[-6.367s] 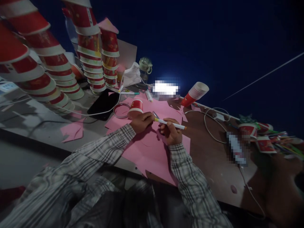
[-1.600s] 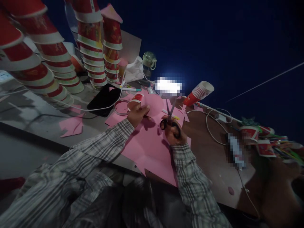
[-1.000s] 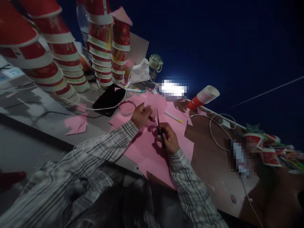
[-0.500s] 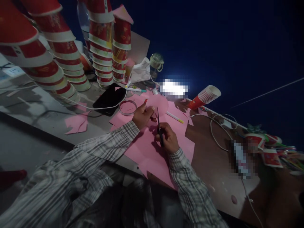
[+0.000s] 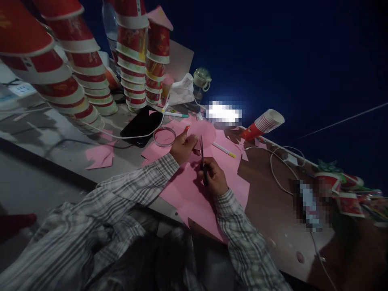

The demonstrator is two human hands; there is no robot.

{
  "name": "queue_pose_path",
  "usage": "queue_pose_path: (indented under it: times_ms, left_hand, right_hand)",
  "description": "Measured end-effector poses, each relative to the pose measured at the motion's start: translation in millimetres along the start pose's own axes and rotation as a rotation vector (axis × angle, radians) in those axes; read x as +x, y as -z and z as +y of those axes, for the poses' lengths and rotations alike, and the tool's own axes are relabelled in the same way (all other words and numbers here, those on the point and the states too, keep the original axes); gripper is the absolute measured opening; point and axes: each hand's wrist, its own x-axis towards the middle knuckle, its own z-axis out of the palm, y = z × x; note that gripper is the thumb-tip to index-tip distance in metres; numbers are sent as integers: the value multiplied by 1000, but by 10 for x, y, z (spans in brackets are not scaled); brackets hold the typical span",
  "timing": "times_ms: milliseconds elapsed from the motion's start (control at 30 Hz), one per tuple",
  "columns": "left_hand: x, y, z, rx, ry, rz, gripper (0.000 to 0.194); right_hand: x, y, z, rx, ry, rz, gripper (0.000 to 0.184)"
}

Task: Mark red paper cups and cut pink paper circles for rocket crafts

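My left hand [image 5: 184, 146] pinches the near left edge of a rounded piece of pink paper [image 5: 206, 133]. In my right hand [image 5: 216, 177] is a pair of scissors [image 5: 204, 171] with dark handles, its blades pointing away from me and up to the paper's near edge. Whether the blades are apart is hard to see. Below both hands lie larger pink sheets [image 5: 194, 198]. A roll of clear tape [image 5: 164, 136] rests left of my left hand, and a white marker with a yellow end [image 5: 224, 150] lies to the right of the paper.
Tall stacks of red paper cups [image 5: 131, 60] stand at the back left, with a black phone [image 5: 142, 125] and a white cable before them. A tilted cup stack [image 5: 263, 123] leans at the back right. Pink scraps [image 5: 100, 155] lie at left. A lidded bottle [image 5: 201, 83] stands behind.
The view has shifted slightly, so everything sits a little to the right. Both hands keep nearly the same place, and the rounded paper shows slightly more of its face.
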Motion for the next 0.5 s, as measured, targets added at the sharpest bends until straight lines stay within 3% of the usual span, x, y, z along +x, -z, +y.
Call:
queue_pose_path:
  times_ms: [500]
  left_hand:
    - [9, 25, -9, -15, 2, -29, 24]
  right_hand:
    - [8, -8, -60, 1, -59, -1, 26]
